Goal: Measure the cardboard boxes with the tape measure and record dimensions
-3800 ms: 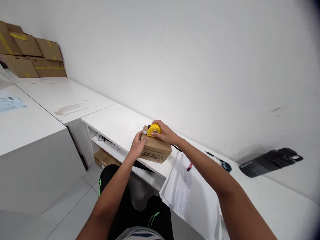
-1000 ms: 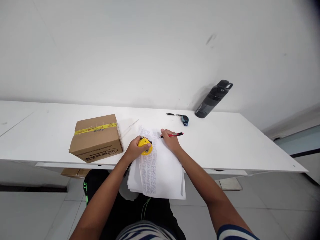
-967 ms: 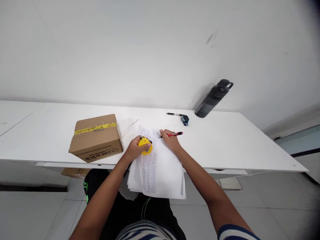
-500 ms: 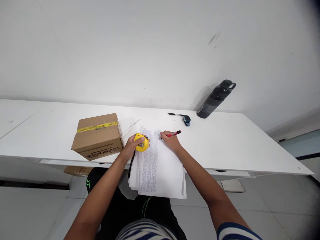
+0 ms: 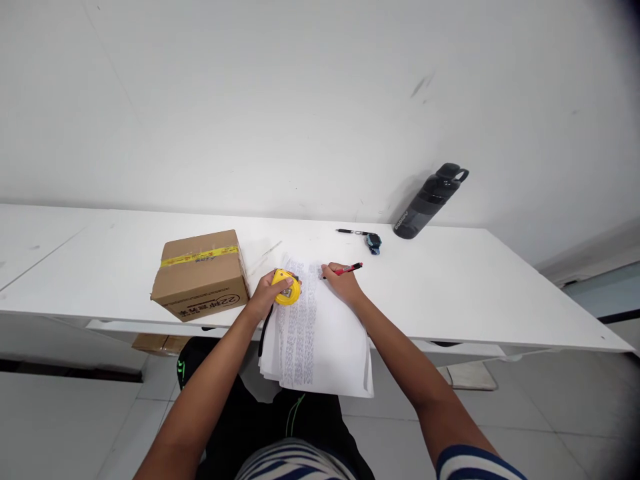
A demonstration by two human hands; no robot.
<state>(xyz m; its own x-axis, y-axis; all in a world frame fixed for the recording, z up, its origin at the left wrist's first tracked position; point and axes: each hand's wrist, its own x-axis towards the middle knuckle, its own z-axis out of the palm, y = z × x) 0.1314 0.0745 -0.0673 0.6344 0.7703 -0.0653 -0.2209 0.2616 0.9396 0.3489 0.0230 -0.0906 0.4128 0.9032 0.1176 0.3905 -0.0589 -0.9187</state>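
My left hand is closed around a yellow tape measure, resting it on the top left of a stack of printed white papers that overhangs the desk's front edge. A black strap hangs from the tape measure. My right hand grips a red pen with its tip on the upper part of the papers. A taped cardboard box sits just left of my left hand.
On the white desk a black pen and a small blue object lie behind the papers. A dark water bottle leans against the wall. Another box sits under the desk.
3.8 s ago both hands held the tape measure on the box. Over the last second my left hand turned the tape measure slightly; the right hand with the pen barely moved.
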